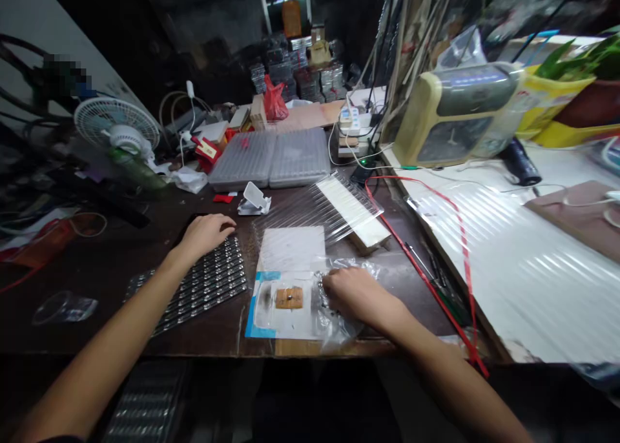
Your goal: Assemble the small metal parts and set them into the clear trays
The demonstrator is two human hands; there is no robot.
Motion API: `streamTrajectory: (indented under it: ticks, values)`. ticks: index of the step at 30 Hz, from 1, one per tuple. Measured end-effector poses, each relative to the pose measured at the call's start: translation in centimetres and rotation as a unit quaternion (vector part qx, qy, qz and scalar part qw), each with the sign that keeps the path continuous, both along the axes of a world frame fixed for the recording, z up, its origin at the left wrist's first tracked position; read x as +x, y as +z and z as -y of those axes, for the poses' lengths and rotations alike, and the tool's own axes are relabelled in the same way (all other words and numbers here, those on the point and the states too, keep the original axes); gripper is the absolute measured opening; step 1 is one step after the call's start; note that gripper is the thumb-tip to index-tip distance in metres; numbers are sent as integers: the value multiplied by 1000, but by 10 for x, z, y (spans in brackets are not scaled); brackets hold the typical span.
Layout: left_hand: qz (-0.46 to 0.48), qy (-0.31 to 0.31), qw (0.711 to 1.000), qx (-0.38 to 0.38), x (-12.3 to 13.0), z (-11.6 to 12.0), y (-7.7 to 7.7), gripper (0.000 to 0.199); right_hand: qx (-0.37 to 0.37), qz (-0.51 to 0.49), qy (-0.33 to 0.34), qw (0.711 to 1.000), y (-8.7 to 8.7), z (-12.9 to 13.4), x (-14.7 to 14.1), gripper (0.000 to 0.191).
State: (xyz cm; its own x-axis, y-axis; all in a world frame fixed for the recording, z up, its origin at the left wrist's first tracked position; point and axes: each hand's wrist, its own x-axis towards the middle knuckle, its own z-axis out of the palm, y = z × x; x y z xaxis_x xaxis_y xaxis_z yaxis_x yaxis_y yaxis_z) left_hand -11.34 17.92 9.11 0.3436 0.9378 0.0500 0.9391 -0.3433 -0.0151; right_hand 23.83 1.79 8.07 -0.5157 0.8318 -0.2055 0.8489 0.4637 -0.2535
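Note:
My left hand (206, 233) lies at the far edge of a clear tray (213, 275) with rows of small shiny metal pieces. Its fingers are slightly bent and apart, with nothing seen in them. My right hand (351, 288) is closed, its fingertips down at a clear plastic bag (339, 323) of small metal parts. What those fingers pinch is hidden. Left of the bag, a small brown block (289, 298) with a tiny metal piece on top sits on a white and blue sheet (264, 330).
A ridged clear plastic sheet (300, 214) lies over a white-topped board (356, 214). Behind stand two closed clear cases (298, 155) and a small white stand (254, 201). A red strap (411, 262) runs along the right, beside a white table (513, 262). A fan (119, 130) stands left.

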Motion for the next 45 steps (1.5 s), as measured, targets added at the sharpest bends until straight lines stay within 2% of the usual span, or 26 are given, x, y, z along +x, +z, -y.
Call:
streamTrajectory:
  ticks: [4, 8, 10, 12, 14, 18, 21, 24, 28, 30, 32, 33, 34, 36, 37, 41, 43, 45]
  values:
    - [78, -71, 994, 7, 66, -13, 10, 29, -1, -5, 0, 1000, -8, 1, -2, 26]
    - [130, -160, 978, 19, 153, -29, 13, 29, 0, -30, 7, 1000, -9, 0, -3, 18]
    - [133, -179, 974, 31, 196, -39, 14, 30, -10, -43, 19, 999, -9, -1, -4, 16]
    - [132, -176, 975, 31, 232, -51, 15, 32, -40, -61, 21, 997, -11, -2, -6, 16]
    - [132, -159, 978, 20, 258, -66, 18, 32, -71, -63, 22, 995, -13, -4, -8, 16]
    - [136, -104, 985, 10, 279, -93, 15, 27, -74, -52, 31, 995, -15, -8, -11, 17]
    - [152, -77, 985, -5, 281, -97, 7, 27, -80, -105, 35, 991, -15, -6, -11, 16]
    - [179, -61, 982, -26, 278, -94, 3, 24, -118, -137, 27, 983, -19, -6, -11, 14]
    - [221, -39, 974, -37, 271, -90, 10, 23, -132, -168, 35, 976, -23, -16, -12, 14]
    - [260, -50, 964, -30, 263, -80, 15, 26, -124, -194, 40, 972, -23, -21, -12, 18]
    - [335, -96, 937, -17, 249, -56, 15, 24, -105, -213, 41, 971, -21, -23, -13, 21]
    - [386, -129, 913, -11, 239, -40, 14, 20, -93, -223, 44, 969, -20, -22, -13, 21]
    - [430, -152, 890, -7, 227, -20, 10, 19, -83, -236, 48, 967, -18, -22, -14, 21]
    - [468, -161, 868, -32, 195, 23, 0, 17, -70, -266, 55, 960, -16, -19, -15, 21]
    - [480, -151, 862, -58, 177, 45, -7, 14, -67, -279, 57, 956, -15, -19, -17, 21]
    - [498, -42, 856, -131, 112, 121, -40, 15, -46, -304, 45, 951, -19, -20, -23, 21]
    - [489, -11, 861, -137, 94, 146, -55, 13, -32, -307, 35, 950, -23, -21, -26, 21]
    - [485, -7, 866, -122, 87, 161, -65, 11, -24, -311, 30, 950, -26, -22, -29, 21]
